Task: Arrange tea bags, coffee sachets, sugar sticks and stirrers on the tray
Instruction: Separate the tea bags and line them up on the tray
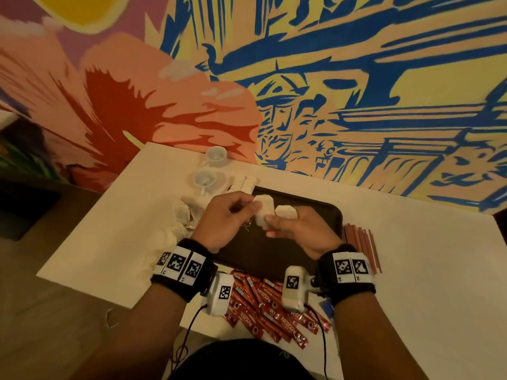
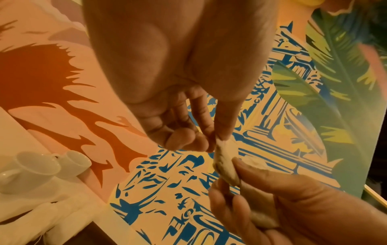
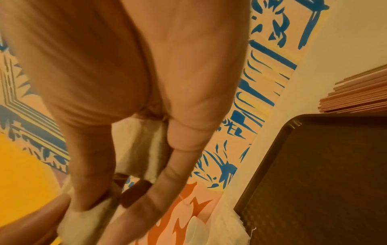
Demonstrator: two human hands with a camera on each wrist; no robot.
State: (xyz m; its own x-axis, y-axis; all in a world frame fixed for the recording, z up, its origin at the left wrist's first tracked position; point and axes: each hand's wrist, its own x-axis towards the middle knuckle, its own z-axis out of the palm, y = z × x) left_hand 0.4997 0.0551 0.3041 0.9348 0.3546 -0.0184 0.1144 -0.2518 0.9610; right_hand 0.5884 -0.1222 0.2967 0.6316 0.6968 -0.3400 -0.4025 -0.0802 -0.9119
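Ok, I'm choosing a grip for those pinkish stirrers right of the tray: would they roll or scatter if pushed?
Probably scatter. The stirrers lie as a loose, slightly fanned bundle on the bare table, with nothing seen binding them. They look thin and straight, so likely light and fairly stiff. Their ends in the right wrist view look flat-sided, so they may slide rather than roll, though that is hard to confirm.

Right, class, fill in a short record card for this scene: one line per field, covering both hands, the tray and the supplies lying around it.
left hand: pinches a tea bag
right hand: holds the same tea bag and a second tea bag
tray: dark, on the white table, under both hands
coffee sachets: red, heaped on the table nearer than the tray
stirrers: bundle right of the tray
cups: two white ones, beyond the tray's left end
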